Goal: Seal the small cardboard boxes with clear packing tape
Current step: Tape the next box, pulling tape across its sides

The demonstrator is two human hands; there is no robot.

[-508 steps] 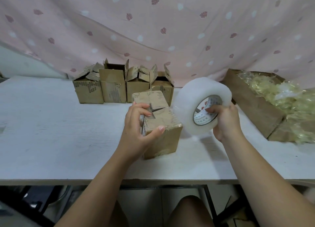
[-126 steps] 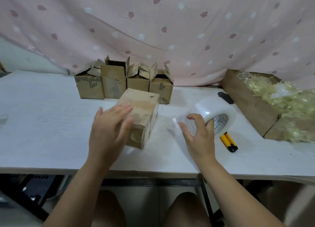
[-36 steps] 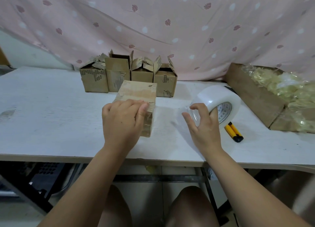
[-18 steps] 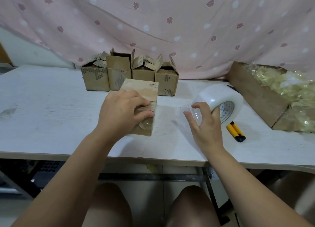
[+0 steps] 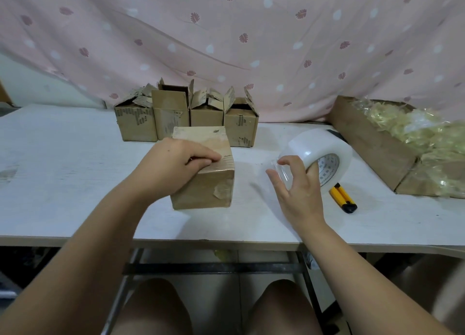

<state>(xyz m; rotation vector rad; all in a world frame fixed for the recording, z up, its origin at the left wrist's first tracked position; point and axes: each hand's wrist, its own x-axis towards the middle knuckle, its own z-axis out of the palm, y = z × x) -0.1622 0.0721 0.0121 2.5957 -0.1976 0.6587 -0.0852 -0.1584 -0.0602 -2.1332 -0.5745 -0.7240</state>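
Note:
A closed small cardboard box (image 5: 211, 186) stands on the white table (image 5: 63, 173) in front of me, with clear tape over its top and a tape end on its front face. My left hand (image 5: 173, 166) lies over the box's top left, fingers curled onto the top near the front edge, holding it. To the right, a large roll of clear packing tape (image 5: 317, 143) stands on edge. My right hand (image 5: 299, 193) holds it from the near side, fingers bent around its rim, with a loose bit of tape by my index finger.
Several open small cardboard boxes (image 5: 176, 118) stand in a row behind the closed one. A yellow utility knife (image 5: 343, 198) lies right of the roll. A big carton of yellowish plastic filler (image 5: 372, 138) fills the right end. A pink curtain hangs behind.
My left hand slid across the box top, rubbing the tape, and its fingers now curl nearer the front right. My right hand stays on the roll, its index finger more bent.

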